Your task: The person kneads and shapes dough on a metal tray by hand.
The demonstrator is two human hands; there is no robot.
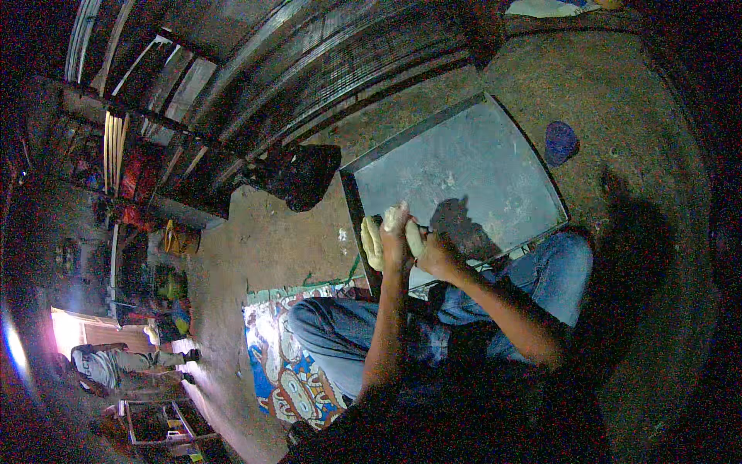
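A large grey metal tray (479,166) with raised sides lies on the floor before my crossed legs. Above its near-left corner my left hand (395,241) is closed around pale dough (396,214), which bulges out beyond the fingers. My right hand (437,257) is close beside it, with its fingers curled on a pale dough strip (415,238). Whether the two dough parts are one piece is hidden by the hands. Next to my left hand, several elongated dough pieces (372,244) rest along the tray's left side. Light flour marks speckle the tray's surface.
A purple bowl-like object (561,143) stands right of the tray. Beyond the tray's left side lies a black plastic bag (313,176). A patterned cartoon mat (297,387) is under my left leg. Another person (116,363) stands far left near a bright doorway.
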